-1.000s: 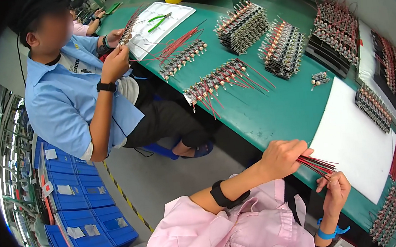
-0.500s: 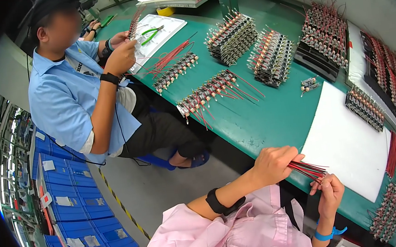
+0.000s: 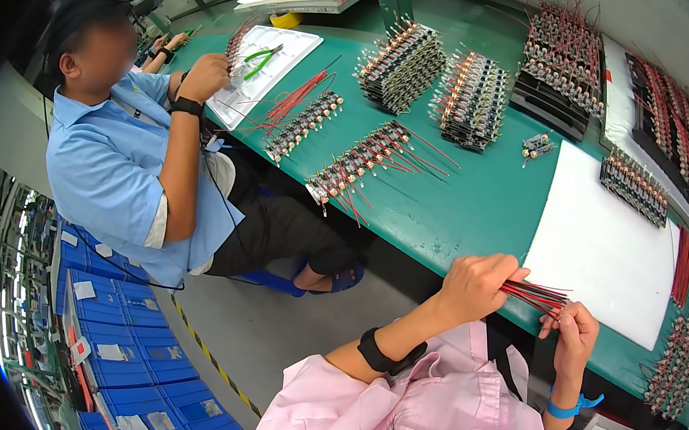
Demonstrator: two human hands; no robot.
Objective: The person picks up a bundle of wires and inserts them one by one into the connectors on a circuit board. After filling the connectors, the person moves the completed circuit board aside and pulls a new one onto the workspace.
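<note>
Head view: by curled fingers of the left hand [image 3: 476, 285], a red-and-black wire bundle [image 3: 535, 293] is gripped, its ends apparently pinched by the right hand [image 3: 574, 334], at the green tabletop [image 3: 477, 201]. Strand-sorting seems in hand; light pinching is likely called for next.

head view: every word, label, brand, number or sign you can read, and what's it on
No text is readable.
Paper labels on the blue bins: too small and blurred.
White card with a red mark: too small.
Print on the co-worker's T-shirt: partly covered, unreadable.
</note>
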